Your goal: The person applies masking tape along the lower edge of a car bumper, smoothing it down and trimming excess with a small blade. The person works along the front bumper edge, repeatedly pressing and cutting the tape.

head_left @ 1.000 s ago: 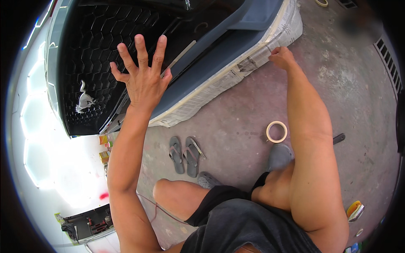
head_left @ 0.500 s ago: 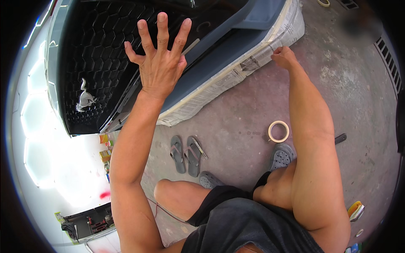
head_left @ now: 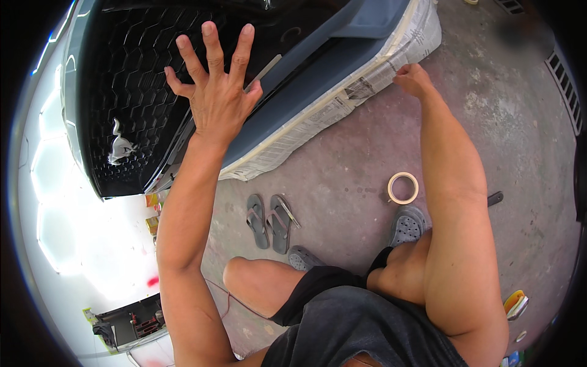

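My left hand (head_left: 217,98) hovers over or touches the front of a car, fingers spread wide and nothing in them; contact cannot be made out. Beneath it lies a black honeycomb grille (head_left: 147,79) with a silver horse emblem (head_left: 121,145). A thin pale strip (head_left: 264,71) shows beside the thumb. The grey-blue lower bumper (head_left: 299,92) is edged with cream masking tape and newspaper (head_left: 318,122). My right hand (head_left: 414,81) is closed at the newspaper's outer edge, its fingertips bent together. Whatever those fingers pinch is hidden.
On the concrete floor (head_left: 342,165) lie a roll of masking tape (head_left: 403,174) and grey flip-flops (head_left: 279,223). A dark handle (head_left: 495,198) pokes out past my right arm. A floor grate (head_left: 564,92) runs along the right; a tool tray (head_left: 131,324) stands lower left.
My left hand has shifted left across the grille, still spread. The right hand stays almost in place at the newspaper edge. The view has turned slightly.
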`<state>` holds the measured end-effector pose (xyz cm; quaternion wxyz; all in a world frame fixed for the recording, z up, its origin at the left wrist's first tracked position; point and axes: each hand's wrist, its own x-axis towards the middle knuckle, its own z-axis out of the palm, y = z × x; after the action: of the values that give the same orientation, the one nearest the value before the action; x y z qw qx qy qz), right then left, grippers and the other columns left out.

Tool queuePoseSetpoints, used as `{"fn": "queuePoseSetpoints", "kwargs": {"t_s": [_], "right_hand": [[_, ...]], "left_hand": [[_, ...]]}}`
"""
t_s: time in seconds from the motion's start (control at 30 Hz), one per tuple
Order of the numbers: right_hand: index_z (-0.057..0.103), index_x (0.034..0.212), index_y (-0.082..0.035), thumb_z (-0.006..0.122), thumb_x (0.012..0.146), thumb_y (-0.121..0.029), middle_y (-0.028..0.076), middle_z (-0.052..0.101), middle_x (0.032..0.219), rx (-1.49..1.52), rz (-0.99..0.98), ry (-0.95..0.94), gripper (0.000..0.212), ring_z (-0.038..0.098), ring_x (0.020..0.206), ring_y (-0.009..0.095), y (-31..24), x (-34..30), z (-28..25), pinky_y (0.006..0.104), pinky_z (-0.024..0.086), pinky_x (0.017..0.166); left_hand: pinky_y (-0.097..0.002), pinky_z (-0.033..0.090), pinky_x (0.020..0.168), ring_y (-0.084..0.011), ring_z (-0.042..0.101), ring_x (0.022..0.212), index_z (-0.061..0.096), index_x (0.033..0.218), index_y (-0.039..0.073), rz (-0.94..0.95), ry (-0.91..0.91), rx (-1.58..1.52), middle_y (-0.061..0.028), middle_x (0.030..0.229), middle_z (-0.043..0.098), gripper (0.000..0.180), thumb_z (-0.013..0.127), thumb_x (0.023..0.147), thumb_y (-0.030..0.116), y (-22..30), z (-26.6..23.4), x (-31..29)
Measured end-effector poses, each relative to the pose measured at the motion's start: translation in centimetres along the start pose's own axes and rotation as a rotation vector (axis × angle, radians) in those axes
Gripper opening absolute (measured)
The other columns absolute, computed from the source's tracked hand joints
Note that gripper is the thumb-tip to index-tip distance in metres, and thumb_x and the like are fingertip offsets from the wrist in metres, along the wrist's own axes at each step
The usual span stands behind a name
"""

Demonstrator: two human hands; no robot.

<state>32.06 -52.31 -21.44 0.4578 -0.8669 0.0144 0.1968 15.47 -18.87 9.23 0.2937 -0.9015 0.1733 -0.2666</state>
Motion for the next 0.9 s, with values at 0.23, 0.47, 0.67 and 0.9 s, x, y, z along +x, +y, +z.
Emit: {"fn": "queuePoseSetpoints", "kwargs": {"t_s": [0.23, 0.47, 0.67, 0.9], "right_hand": [[0.079, 0.106, -0.002, 0.083, 0.086, -0.026, 0.01, 0.075, 0.085, 0.05, -0.026, 0.016, 0.031, 0.073, 0.076, 0.022, -0.6, -0.4, 0.4, 0.0399, 0.058, 0.073], [0.082, 0.109, -0.004, 0.083, 0.085, -0.021, 0.018, 0.082, 0.111, 0.026, 0.048, -0.055, 0.029, 0.078, 0.11, 0.032, -1.8, -0.9, -0.4, 0.0435, 0.059, 0.098], [0.081, 0.111, -0.003, 0.084, 0.084, -0.022, 0.017, 0.081, 0.108, 0.03, 0.034, -0.008, 0.033, 0.077, 0.105, 0.03, -1.7, -0.9, -0.3, 0.0426, 0.059, 0.093], [0.081, 0.118, -0.004, 0.084, 0.084, -0.021, 0.02, 0.081, 0.122, 0.037, 0.073, -0.052, 0.038, 0.076, 0.118, 0.034, -2.0, -0.9, -0.8, 0.0435, 0.058, 0.102]], "left_hand": [[-0.0796, 0.023, 0.112, -0.0539, -0.011, 0.17, 0.031, 0.177, 0.045, 0.018, 0.016, 0.023, -0.021, 0.189, -0.009, 0.12, 0.097, 0.076, 0.046, 0.6, -0.1, 1.3], [-0.0677, 0.032, 0.102, -0.054, -0.008, 0.169, 0.033, 0.176, 0.044, 0.029, 0.078, -0.003, -0.0205, 0.189, -0.007, 0.12, 0.097, 0.075, 0.042, 0.9, 0.2, 1.6], [-0.0653, 0.035, 0.097, -0.0553, -0.001, 0.169, 0.035, 0.174, 0.047, 0.027, 0.133, -0.044, -0.0186, 0.19, -0.002, 0.12, 0.098, 0.073, 0.037, 1.5, 0.6, 2.5], [-0.0662, 0.032, 0.1, -0.0546, -0.011, 0.169, 0.034, 0.177, 0.042, 0.044, 0.122, 0.01, -0.0238, 0.188, -0.009, 0.12, 0.099, 0.075, 0.046, 1.3, 0.7, 2.7]]}}
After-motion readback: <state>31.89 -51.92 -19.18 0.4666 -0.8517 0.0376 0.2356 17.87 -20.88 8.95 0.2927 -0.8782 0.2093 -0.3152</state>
